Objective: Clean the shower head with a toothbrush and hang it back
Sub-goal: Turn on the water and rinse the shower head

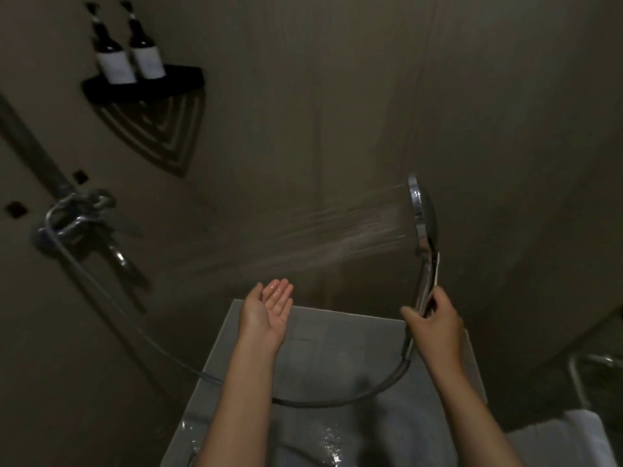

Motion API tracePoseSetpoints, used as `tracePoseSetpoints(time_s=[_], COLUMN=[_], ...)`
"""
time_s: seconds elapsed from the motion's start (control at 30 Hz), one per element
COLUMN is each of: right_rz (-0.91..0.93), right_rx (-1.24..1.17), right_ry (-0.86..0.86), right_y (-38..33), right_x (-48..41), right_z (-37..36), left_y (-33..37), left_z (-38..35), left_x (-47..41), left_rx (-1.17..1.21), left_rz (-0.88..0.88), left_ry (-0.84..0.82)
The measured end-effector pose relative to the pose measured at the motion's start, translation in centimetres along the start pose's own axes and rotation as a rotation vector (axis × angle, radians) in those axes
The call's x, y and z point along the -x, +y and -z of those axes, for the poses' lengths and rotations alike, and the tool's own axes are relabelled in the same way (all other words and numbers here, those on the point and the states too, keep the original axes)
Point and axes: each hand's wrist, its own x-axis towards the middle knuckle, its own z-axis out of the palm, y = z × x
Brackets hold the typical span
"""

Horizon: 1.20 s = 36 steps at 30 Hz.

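Nearest, two bare forearms reach forward over a wet pale grey tiled floor point(323, 352), where water glints between them. A flexible grey metal hose point(340, 399) loops low across that floor between the arms, rising on the right to the handle and trailing left toward the wall fitting. At the lower right edge lies a folded white cloth or towel point(573, 433), with a thin chrome frame point(576, 382) just behind it; what the frame belongs to I cannot tell

Right hand point(436, 326) is closed around the handle of the round chrome hand-held shower head point(423, 214), holding it upright with the face turned left. A thin pale strip sits along the handle above the fingers; whether it is the toothbrush I cannot tell. Streams of water point(354, 230) spray leftward and slightly downward from the face. Left hand point(268, 313) is open, palm up, fingers together and wet, held below the spray and well apart from the shower head, gripping nothing

Further off on the left wall sits a chrome mixer tap point(72, 219) with a spout pointing down, the hose joined under it and a riser pipe point(30, 143) running up from it. Higher still, a black corner shelf point(141, 84) carries two dark bottles with white labels point(129, 59), side by side. Walls are dull brown-grey panels point(337, 96), and the whole room is dim
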Motion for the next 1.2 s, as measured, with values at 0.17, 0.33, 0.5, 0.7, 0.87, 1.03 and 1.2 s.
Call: tracePoseSetpoints(time_s=[0.17,0.33,0.5,0.7,0.87,1.03,1.2], right_rz=[0.06,0.12,0.141,0.138,0.141,0.11,0.069], right_rx=[-0.013,-0.023,-0.003,0.004,0.005,0.022,0.063], right_ry=[-0.085,-0.158,-0.239,-0.306,-0.275,-0.244,-0.22], right_y=[-1.7,-3.5,-5.4,-7.6,-9.4,-11.7,-13.8], right_x=[-0.2,-0.1,0.1,-0.4,-1.3,-3.0,-4.7], right_z=[-2.7,-5.4,-8.5,-13.0,-18.2,-24.4,-30.2], left_y=[1.7,3.7,5.5,9.1,13.3,19.0,24.0], left_z=[2.2,4.8,6.6,9.1,10.8,11.4,11.9], left_x=[0.7,1.6,1.6,-0.5,-4.7,-10.7,-15.6], left_rx=[0.069,0.139,0.184,0.233,0.248,0.243,0.239], left_rz=[-0.072,-0.159,-0.224,-0.287,-0.298,-0.282,-0.273], left_ry=[0.06,0.138,0.181,0.253,0.291,0.273,0.243])
